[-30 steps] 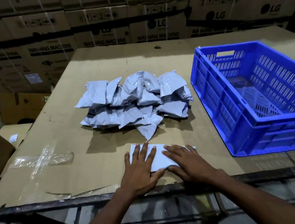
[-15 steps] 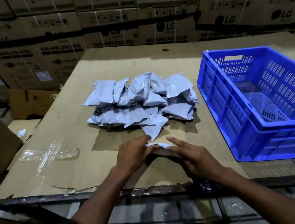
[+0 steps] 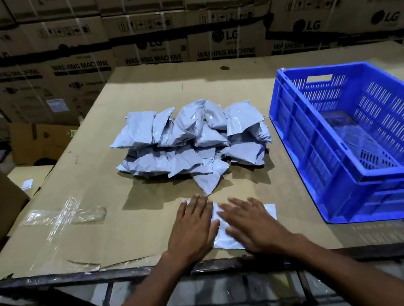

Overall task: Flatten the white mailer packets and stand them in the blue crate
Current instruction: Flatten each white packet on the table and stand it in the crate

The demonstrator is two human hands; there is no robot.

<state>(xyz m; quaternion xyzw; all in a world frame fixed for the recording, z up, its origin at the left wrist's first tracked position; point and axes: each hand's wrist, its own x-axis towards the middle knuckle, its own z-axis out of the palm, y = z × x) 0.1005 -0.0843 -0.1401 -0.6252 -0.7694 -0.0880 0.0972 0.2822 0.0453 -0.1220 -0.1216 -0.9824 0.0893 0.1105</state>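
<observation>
Both hands (image 3: 194,227) flat on packet (image 3: 269,211); crate (image 3: 297,121) empty.

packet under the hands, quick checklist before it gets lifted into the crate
1. Packet lies flat on the table: ok.
2. Left hand and right hand press it with straight fingers: ok.
3. No grip on the packet yet: not ok.
4. Crate upright, open top, right of the hands: ok.
5. Crate floor free of other packets: ok as far as it shows.
6. Pile apart from the pressed packet: cannot tell.
</observation>
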